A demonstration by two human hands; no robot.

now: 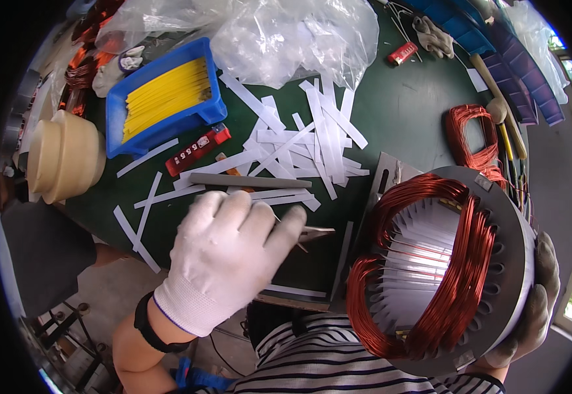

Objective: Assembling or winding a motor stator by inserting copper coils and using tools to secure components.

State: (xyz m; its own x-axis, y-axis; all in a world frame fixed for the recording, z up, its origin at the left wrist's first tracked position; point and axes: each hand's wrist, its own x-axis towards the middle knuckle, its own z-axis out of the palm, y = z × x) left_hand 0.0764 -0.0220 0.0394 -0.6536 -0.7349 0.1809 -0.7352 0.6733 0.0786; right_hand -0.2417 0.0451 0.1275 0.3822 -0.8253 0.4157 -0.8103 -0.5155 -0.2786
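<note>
My left hand (227, 253), in a white glove, is curled over the near part of the table, back of the hand up. A pointed metal tool (317, 232), perhaps scissors, sticks out beside its thumb; the rest is hidden under the hand. Just beyond the knuckles lies a grey flat bar (250, 180) across white paper strips (328, 134). To the right a motor stator (504, 262) is tilted on its side, with thick red copper windings (453, 289) and white liners in its slots. My right hand (540, 302), also gloved, lies against its outer right side, fingers spread along it.
A blue bin (161, 141) of yellow strips stands at the left, next to a red-labelled knife-like item (197, 150) and cream round formers (66, 157). Clear plastic bags (292, 39) lie at the back. A copper coil (473, 138) and a mallet (499, 115) sit beyond the stator.
</note>
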